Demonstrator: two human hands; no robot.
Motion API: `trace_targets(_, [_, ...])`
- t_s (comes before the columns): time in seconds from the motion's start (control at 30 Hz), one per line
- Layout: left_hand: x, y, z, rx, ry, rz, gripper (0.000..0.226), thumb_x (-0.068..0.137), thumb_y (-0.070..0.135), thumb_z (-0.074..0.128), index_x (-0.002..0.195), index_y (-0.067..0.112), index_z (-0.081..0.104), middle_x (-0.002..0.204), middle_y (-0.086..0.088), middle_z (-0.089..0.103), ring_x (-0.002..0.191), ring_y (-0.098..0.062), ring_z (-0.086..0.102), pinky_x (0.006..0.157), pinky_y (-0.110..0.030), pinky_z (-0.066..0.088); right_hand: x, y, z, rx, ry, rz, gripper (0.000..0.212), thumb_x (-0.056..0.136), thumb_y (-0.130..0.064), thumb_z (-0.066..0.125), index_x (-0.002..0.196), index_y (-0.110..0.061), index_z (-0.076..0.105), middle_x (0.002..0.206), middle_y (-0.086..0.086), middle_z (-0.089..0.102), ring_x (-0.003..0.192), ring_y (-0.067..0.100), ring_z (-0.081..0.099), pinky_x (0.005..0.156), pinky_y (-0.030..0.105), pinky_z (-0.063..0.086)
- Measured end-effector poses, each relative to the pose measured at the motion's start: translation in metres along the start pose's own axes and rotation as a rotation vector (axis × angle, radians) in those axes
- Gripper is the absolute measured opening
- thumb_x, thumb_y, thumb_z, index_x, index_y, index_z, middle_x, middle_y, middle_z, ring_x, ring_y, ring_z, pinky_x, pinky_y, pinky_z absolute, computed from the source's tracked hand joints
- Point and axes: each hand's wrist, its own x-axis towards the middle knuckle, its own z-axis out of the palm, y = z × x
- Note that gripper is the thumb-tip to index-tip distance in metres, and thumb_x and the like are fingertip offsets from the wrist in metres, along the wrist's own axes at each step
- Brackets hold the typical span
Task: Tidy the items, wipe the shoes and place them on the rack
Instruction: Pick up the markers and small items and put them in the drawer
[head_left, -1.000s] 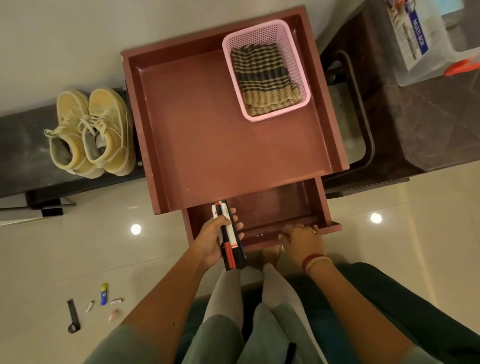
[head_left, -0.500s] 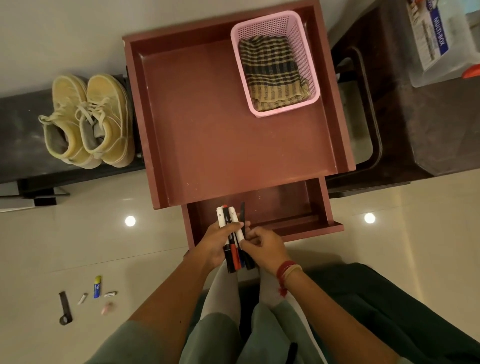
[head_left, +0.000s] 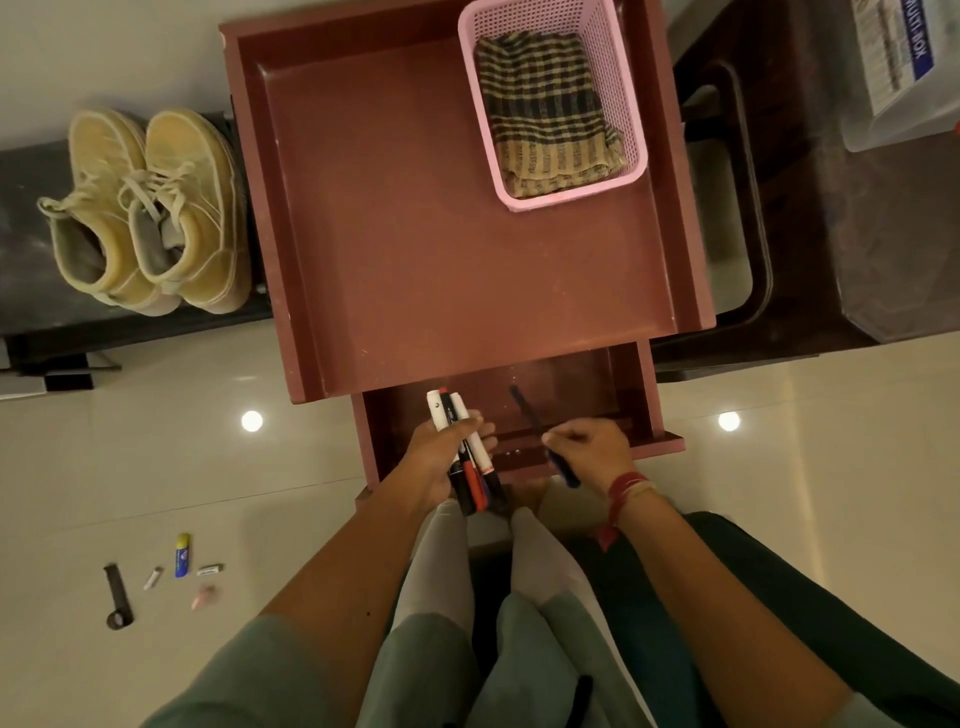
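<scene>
Shoes (head_left: 192, 208): a yellowish lace-up pair, side by side and touching, on the low dark rack (head_left: 31, 296) left of the cabinet. They look dusty, so I judge the wiping is not yet done.
Markers (head_left: 440, 410): a bundle of several, white and dark barrels with one red, gathered parallel so that one hand can carry them all.
Left hand (head_left: 439, 462): fingers curled round the middle of the bundle, clamped on it, with its tips held out over the open drawer (head_left: 638, 384).
Right hand (head_left: 592, 447): fingers pinched together on a dark pen (head_left: 524, 410), which slants out over the drawer. It is held apart from the bundle, probably because it goes in separately.
Drawer: pulled out towards the person, under the maroon cabinet top (head_left: 415, 234). I cannot tell whether anything lies inside it.
Step in hand: tidying the writing things, likely into this drawer.
Pink basket (head_left: 571, 200): at the far right corner of the cabinet top, holding a folded checked cloth (head_left: 545, 104), handy for wiping the shoes later.
Floor: a blue tube (head_left: 182, 555), a black strap (head_left: 115, 592) and a few small pale bits lie loose at the left, well apart from the hands and waiting to be picked up.
</scene>
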Motion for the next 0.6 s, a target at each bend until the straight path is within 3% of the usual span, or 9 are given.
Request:
trace_targets(0.1, [0.006, -0.003, -0.004, -0.029, 0.035, 0.020, 0.009, 0.092, 0.012, 0.063, 0.100, 0.009, 0.064, 0.091, -0.008, 0.069, 0.079, -0.017, 0.068, 0.071, -0.029, 0.056, 0.031, 0.012, -0.019, -0.106, 0.242, 0.057, 0.010, 0.091, -0.017, 0.059, 0.091, -0.010, 0.066, 0.096, 0.011, 0.066, 0.094, 0.025, 0.061, 0.093, 0.038, 0.049])
trace_targets(0.2, [0.013, -0.002, -0.006, -0.035, 0.036, 0.024, 0.009, 0.091, 0.014, 0.063, 0.100, 0.011, 0.065, 0.088, -0.006, 0.069, 0.079, -0.017, 0.067, 0.073, -0.030, 0.055, 0.069, 0.013, -0.017, -0.271, 0.347, 0.032, 0.020, 0.093, -0.017, 0.055, 0.104, -0.002, 0.062, 0.107, 0.017, 0.065, 0.102, 0.032, 0.061, 0.090, 0.038, 0.047])
trace_targets(0.4, [0.031, 0.003, -0.014, -0.089, -0.030, 0.009, 0.019, 0.093, 0.005, 0.052, 0.104, 0.011, 0.065, 0.089, -0.006, 0.069, 0.081, -0.019, 0.066, 0.075, -0.033, 0.054, 0.131, 0.013, -0.011, -0.541, 0.378, -0.027, 0.025, 0.094, -0.006, 0.047, 0.119, -0.002, 0.053, 0.114, 0.021, 0.062, 0.105, 0.039, 0.061, 0.084, 0.040, 0.050])
trace_targets(0.6, [0.037, 0.000, -0.015, -0.056, -0.055, 0.056, 0.019, 0.094, 0.004, 0.050, 0.106, 0.010, 0.064, 0.097, -0.007, 0.073, 0.090, -0.018, 0.070, 0.080, -0.034, 0.055, 0.148, 0.025, -0.015, -1.056, 0.276, -0.106, 0.028, 0.095, 0.000, 0.042, 0.119, -0.002, 0.055, 0.118, 0.019, 0.061, 0.106, 0.032, 0.062, 0.087, 0.038, 0.052])
